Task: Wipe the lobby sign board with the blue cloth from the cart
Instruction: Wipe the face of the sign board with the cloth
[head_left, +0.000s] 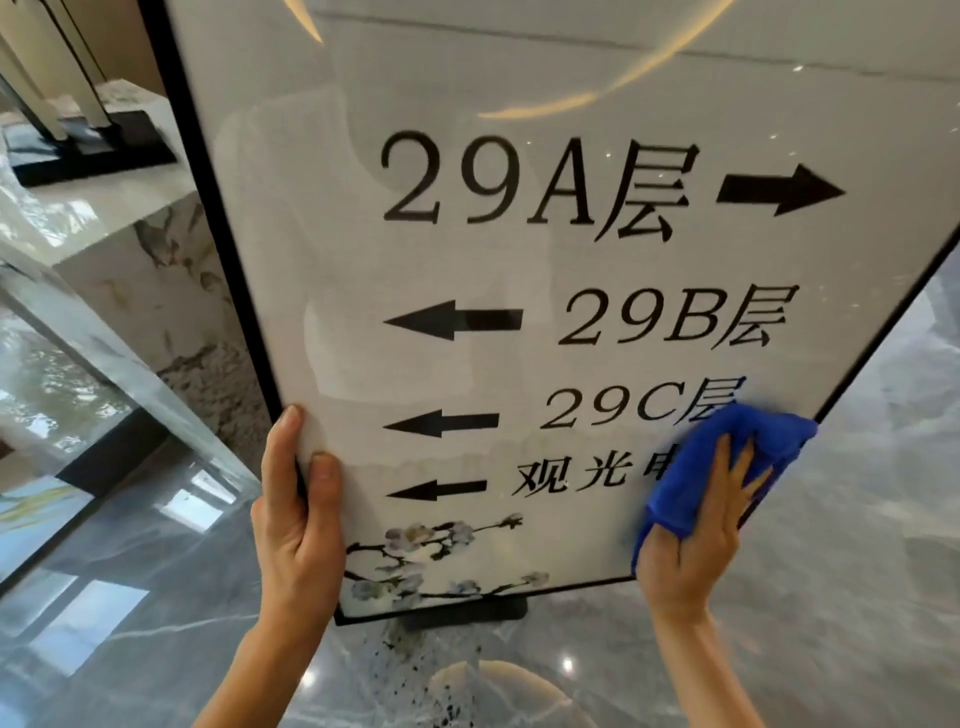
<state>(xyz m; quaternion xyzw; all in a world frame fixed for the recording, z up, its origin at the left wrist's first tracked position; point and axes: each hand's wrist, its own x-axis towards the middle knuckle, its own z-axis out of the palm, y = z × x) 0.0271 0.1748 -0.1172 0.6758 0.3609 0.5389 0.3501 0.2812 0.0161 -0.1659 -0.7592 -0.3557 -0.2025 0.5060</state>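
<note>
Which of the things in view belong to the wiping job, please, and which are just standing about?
In the job:
sign board
blue cloth
left hand, gripping the board's edge
right hand, pressing the cloth on the board

Just standing about:
marble counter
black stand on it

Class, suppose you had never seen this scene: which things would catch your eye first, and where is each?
The tall black-framed sign board fills the middle, with bold floor labels and arrows. At its lower right edge, the right hand presses a bright blue cloth on the glass. The left hand grips the frame's lower left edge.
</note>
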